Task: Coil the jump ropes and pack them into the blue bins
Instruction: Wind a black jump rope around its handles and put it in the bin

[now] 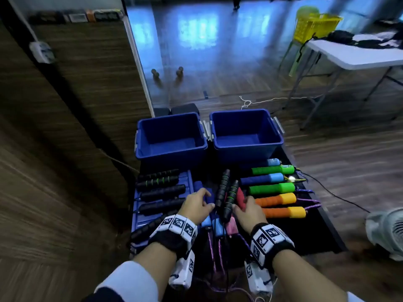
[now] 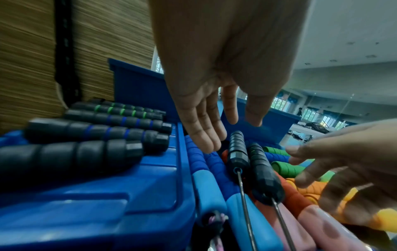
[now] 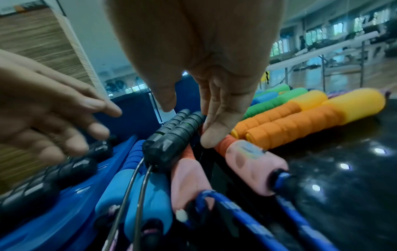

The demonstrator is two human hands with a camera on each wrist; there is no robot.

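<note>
Two blue bins, left (image 1: 152, 136) and right (image 1: 226, 131), stand side by side with nothing visible inside. In front of them lie jump rope handles. Black ones (image 1: 161, 192) rest on a blue lid (image 1: 139, 219); green, blue and orange ones (image 1: 274, 188) lie on the right. Two black handles (image 1: 225, 194) (image 2: 238, 152) (image 3: 171, 135) lie in the middle on blue handles (image 2: 206, 180) and red-and-pink handles (image 3: 253, 163). My left hand (image 1: 206, 201) (image 2: 231, 131) hovers over the blue handles, fingers straight, holding nothing. My right hand (image 1: 239, 205) (image 3: 189, 122) touches a red-and-pink handle with straight fingers.
A wood-panelled wall (image 1: 65, 127) stands close on the left. A white fan (image 1: 388, 232) sits at the right beside the black mat (image 1: 322, 232). Farther back are a white folding table (image 1: 353, 53) and a yellow basket (image 1: 314, 27). Rope cords (image 1: 216, 258) trail toward me.
</note>
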